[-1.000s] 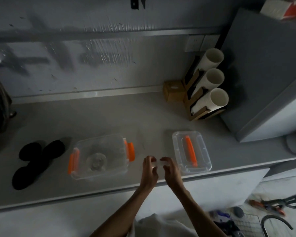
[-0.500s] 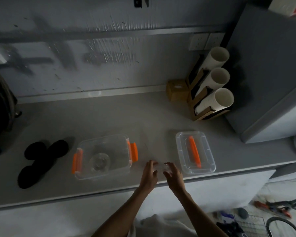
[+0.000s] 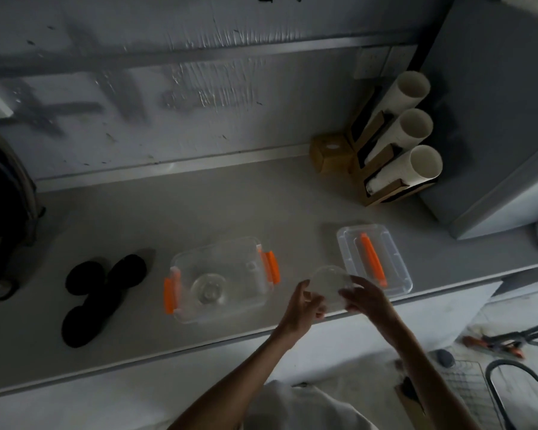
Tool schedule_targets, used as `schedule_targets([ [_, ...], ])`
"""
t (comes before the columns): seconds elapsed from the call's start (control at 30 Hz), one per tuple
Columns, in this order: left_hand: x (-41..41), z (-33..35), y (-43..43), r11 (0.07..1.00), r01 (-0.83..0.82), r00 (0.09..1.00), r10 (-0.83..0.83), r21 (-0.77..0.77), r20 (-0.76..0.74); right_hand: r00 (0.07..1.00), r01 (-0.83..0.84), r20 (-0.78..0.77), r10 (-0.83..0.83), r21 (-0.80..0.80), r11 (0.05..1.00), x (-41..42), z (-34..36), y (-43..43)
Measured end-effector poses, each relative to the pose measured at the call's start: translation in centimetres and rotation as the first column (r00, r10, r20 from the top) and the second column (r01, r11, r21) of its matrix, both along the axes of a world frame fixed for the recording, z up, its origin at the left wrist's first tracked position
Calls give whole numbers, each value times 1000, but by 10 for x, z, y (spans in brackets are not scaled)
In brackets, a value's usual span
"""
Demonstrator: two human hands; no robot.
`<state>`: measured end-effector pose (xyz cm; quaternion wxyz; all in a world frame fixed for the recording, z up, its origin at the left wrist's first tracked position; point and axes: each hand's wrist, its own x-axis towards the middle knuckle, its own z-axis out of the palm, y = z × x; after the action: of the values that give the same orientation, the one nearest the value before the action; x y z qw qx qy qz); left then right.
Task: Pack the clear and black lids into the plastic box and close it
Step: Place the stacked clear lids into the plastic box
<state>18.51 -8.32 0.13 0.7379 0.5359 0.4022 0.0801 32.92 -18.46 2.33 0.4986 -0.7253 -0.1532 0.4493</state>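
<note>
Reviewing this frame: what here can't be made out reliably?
Head view only:
- Count of clear lids held between left hand and right hand: transparent, dim light.
- Number of black lids: they merge into one dark mass.
- Contents of plastic box beyond one clear lid: glare, blur.

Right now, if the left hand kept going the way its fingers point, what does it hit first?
The clear lid that the left hand already shares with the right hand. Past that, probably the box cover on the counter, though depth is unclear.
</note>
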Motion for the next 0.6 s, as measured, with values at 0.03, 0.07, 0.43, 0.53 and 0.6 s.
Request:
schedule_targets([
  [0.03,-5,9,5,998,-11,999,14,-60,43,999,28,-19,-28,23,999,-5,12,-1],
  [0.07,-12,19,10,996,-21,996,28,-88,79,998,41,-52,-38,60,997,-9,20,0],
  [0.43,-173,69,102,883,-149,972,215,445,-101,958,-14,-283,49,124,992,-150,42,123],
  [0.53,-209,61,124,647,-15,912,322,763,-254,981,28,-195,-25,15,999,-168,30,165],
  [0.6,-222,53,134,699,141,847,282,701,-451,994,-31,-110,25,-53,998,-177,21,186],
])
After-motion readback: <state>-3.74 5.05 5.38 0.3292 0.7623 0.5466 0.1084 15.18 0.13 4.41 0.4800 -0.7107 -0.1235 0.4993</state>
